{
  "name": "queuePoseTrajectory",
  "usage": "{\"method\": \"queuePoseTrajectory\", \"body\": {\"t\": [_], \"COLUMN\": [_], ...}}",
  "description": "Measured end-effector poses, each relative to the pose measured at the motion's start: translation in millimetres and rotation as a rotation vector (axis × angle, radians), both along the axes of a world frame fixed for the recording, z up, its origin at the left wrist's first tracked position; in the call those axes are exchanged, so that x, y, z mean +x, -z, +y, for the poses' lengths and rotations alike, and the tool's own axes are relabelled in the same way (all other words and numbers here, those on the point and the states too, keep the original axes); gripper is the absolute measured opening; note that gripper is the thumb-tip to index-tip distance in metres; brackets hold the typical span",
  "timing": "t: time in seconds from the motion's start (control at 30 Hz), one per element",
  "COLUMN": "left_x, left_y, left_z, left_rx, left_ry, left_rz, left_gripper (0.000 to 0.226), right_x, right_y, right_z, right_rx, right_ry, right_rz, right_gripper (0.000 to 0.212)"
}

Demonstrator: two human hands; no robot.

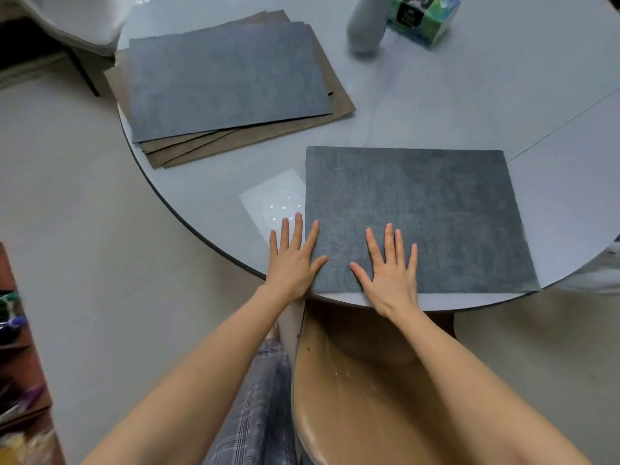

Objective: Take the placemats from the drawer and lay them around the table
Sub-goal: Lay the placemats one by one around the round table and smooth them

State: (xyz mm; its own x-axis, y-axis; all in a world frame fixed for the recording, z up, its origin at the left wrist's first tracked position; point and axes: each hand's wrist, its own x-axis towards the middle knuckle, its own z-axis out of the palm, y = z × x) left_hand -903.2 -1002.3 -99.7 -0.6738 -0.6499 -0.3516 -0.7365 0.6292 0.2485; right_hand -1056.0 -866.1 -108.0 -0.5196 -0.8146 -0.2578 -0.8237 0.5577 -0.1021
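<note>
**Flat mat, flat palms**

Nearest, two bare forearms reaching over a brown chair seat (369,380). Left hand (293,260) spread half on the grey placemat (412,216), half on the table (436,105); right hand (392,266) pressed flat on it, fingers (389,236) splayed, gripping nothing. Mat squared at the near rim. Remaining stack (228,85) well apart, at the far-left edge. Likely thin, light, semi-stiff, prone to sliding on the glossy top; best lifted by pinching an overhanging edge or corner.
</note>
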Motion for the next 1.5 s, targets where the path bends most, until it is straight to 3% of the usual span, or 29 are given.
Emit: {"method": "queuePoseTrajectory", "body": {"t": [1.0, 1.1, 1.27, 1.5], "left_x": [-5.3, -16.2, -86.8, -161.5], "left_y": [-5.2, -9.5, -14.4, 20.0], "left_z": [-10.4, -2.3, 29.6, 69.7], "left_rx": [0.131, 0.037, -0.17, -0.219], "left_ry": [-0.036, -0.052, 0.147, 0.14], "left_rz": [0.059, 0.095, 0.253, 0.081], "left_gripper": [0.071, 0.066, 0.058, 0.064], "right_x": [-9.1, -20.1, -72.4, -116.6], "right_y": [-3.5, -11.4, -11.1, 15.0], "right_z": [-8.6, -7.7, -7.3, 28.3], "right_rx": [0.0, -0.09, -0.168, -0.145], "right_ry": [-0.033, -0.006, 0.148, 0.165], "right_rz": [-0.042, -0.016, 0.033, 0.072], "right_gripper": [0.073, 0.068, 0.06, 0.063]}}
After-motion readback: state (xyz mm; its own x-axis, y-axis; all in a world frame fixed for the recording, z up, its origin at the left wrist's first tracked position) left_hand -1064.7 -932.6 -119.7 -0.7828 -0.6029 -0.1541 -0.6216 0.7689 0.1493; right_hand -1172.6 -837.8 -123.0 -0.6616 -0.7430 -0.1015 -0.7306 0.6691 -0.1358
